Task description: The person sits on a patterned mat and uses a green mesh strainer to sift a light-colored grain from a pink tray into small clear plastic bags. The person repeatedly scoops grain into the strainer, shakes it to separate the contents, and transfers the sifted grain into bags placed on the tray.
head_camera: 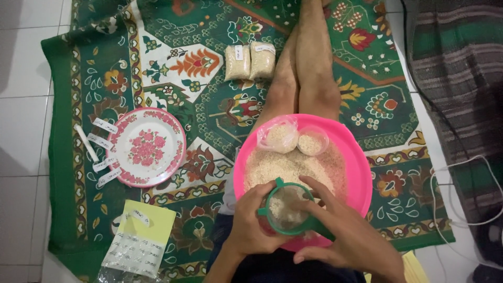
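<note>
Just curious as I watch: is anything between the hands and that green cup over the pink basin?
Nothing visible. The left hand and right hand already grip the green cup directly, above the grain in the pink basin.

A round green plastic funnel (286,208), part-filled with pale grain, is sitting upright over the near rim of a grain-filled pink plastic basin (361,167).

Single head camera, looking steeply down, close over lap.
</note>
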